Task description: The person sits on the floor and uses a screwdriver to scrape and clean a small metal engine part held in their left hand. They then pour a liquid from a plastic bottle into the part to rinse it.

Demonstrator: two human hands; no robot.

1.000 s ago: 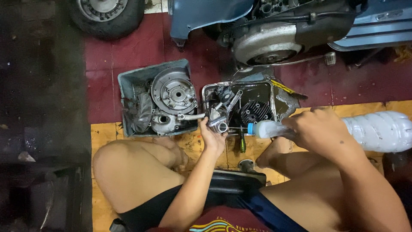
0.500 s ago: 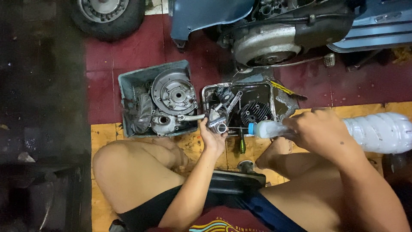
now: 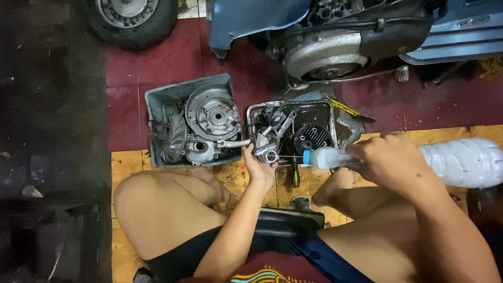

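— Rinsing, by the look of it: the left hand (image 3: 260,169) has its grip closed around a small metal carburettor part (image 3: 265,149), held over the near edge of the oily metal pan (image 3: 326,106).

— And the right hand (image 3: 390,159)?

— Its grip is wrapped round a clear plastic bottle (image 3: 461,161), tipped sideways, blue nozzle (image 3: 307,157) just right of the part. I'd judge the next move calls for a steady squeeze, aimed into the bore.

— Anything left of that?

— A grey tray (image 3: 157,99) with a flywheel (image 3: 212,111).
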